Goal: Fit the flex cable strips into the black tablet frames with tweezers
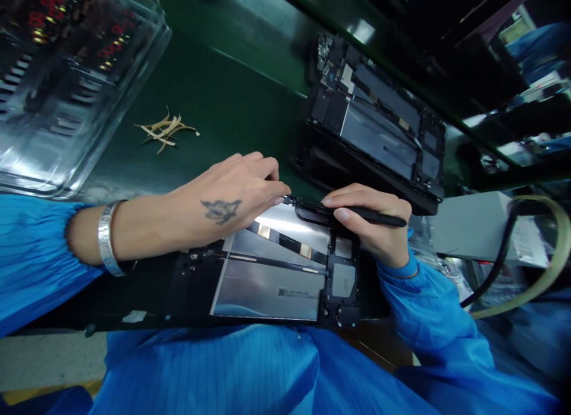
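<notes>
An opened tablet (pixel 267 287) lies in front of me, its silver inner plate, ribbon cables and black frame exposed. My left hand (pixel 243 192) reaches across its far edge, thumb and forefinger pinched at a small dark part there; what they hold is hidden. My right hand (pixel 372 222) grips a slim black pen-like tool (pixel 379 216) over the far right edge. The tool points left toward my left fingertips, and its exact kind is unclear. A thin black cable (pixel 306 215) loops just below the tool on the tablet.
Another opened tablet (pixel 379 126) rests on a dark stack at the back right. Clear plastic trays (pixel 129 64) with small parts stand at the left. Thin tan strips (pixel 164 131) lie on the green table (pixel 223 100). A pale box (pixel 470 225) is at the right.
</notes>
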A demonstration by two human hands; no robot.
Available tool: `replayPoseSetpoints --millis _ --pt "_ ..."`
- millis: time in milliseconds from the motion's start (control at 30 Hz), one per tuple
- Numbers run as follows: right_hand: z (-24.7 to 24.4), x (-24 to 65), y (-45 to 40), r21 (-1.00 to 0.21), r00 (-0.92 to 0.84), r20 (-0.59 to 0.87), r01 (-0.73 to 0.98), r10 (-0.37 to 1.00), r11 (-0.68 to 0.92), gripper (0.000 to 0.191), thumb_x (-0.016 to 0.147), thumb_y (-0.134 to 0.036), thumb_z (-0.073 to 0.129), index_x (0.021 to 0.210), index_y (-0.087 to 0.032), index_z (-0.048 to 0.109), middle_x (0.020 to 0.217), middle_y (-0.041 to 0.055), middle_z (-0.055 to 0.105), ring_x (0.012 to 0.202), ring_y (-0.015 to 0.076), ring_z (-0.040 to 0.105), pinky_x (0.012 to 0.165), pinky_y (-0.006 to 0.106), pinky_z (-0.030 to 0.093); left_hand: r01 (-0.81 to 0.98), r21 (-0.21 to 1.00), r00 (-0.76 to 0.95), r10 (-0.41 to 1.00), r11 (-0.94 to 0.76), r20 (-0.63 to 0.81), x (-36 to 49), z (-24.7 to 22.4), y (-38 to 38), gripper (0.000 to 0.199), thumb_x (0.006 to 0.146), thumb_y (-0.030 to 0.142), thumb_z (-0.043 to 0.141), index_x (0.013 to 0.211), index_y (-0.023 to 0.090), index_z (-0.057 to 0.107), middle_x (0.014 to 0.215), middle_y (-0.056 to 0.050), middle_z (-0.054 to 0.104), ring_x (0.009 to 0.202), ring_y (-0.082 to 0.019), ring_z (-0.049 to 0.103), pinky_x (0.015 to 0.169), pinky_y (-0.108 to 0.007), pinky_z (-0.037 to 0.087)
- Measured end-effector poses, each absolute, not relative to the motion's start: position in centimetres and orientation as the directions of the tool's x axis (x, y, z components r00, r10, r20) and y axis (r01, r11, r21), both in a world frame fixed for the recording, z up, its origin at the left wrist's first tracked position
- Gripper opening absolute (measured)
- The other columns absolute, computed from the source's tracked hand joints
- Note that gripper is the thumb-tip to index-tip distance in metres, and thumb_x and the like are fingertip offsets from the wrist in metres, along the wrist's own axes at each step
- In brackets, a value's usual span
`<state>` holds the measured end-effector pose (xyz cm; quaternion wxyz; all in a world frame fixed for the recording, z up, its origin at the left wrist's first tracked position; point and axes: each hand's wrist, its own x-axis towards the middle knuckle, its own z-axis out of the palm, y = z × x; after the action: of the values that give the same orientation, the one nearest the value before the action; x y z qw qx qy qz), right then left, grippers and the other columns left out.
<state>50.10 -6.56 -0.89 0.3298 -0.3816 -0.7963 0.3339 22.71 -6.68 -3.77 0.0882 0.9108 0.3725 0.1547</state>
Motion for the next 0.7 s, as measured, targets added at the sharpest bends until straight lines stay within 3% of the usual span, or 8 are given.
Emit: replayPoseSetpoints --millis 167,300,433,600,700 --pt "-1.3 50.2 -6.5 -0.789 -0.477 0.327 0.338 0.816 0.513 0.021 0.086 -0.018 0.073 0.099 -0.033 0.081 0.094 -0.0012 0.078 0.085 0.0173 0.071 0.076 0.032 0.059 0.662 0.214 0.67 0.695 -0.718 0.26 22.9 -3.9 -6.8 0.032 0.103 0.019 0.042 0.122 0.02 0.067 0.109 -0.008 0.062 0.089 -0.022 0.056 0.068 -0.033 0.039" --pt "-1.7 50.4 -6.4 -0.801 -0.455 0.345 0.312 0.821 0.51 0.021 0.087 -0.019 0.073 0.099 -0.034 0.081 0.091 -0.0017 0.078 0.083 0.0174 0.071 0.072 0.031 0.059 0.68 0.201 0.684 0.709 -0.705 0.174 23.2 -3.2 -7.1 0.032 0.094 0.011 0.05 0.118 0.019 0.069 0.11 -0.008 0.063 0.09 -0.022 0.056 0.07 -0.033 0.041" --pt "-1.6 50.4 -6.4 -0.801 -0.473 0.336 0.312 0.814 0.512 0.023 0.088 -0.016 0.072 0.1 -0.034 0.081 0.094 -0.0027 0.078 0.085 0.0156 0.07 0.074 0.029 0.058 0.663 0.19 0.697 0.69 -0.724 0.195 23.2 -2.9 -7.2 0.034 0.09 0.008 0.052 0.117 0.019 0.068 0.114 -0.008 0.063 0.096 -0.024 0.057 0.074 -0.034 0.043" --pt "-1.0 50.3 -6.6 -0.771 -0.509 0.305 0.364 0.805 0.522 0.028 0.087 -0.011 0.072 0.103 -0.033 0.08 0.098 -0.0025 0.078 0.089 0.0147 0.071 0.08 0.029 0.058 0.635 0.199 0.695 0.664 -0.746 0.276 22.9 -3.9 -7.2 0.03 0.093 0.011 0.051 0.117 0.019 0.066 0.112 -0.008 0.064 0.092 -0.024 0.058 0.072 -0.034 0.043" --pt "-0.8 50.3 -6.8 -0.756 -0.492 0.313 0.389 0.812 0.527 0.026 0.087 -0.012 0.073 0.102 -0.032 0.08 0.097 -0.002 0.077 0.089 0.0151 0.071 0.081 0.03 0.058 0.585 0.266 0.681 0.642 -0.766 0.353 22.6 -4.1 -7.2 0.029 0.099 0.014 0.045 0.122 0.019 0.062 0.118 -0.008 0.063 0.099 -0.024 0.06 0.077 -0.035 0.047"
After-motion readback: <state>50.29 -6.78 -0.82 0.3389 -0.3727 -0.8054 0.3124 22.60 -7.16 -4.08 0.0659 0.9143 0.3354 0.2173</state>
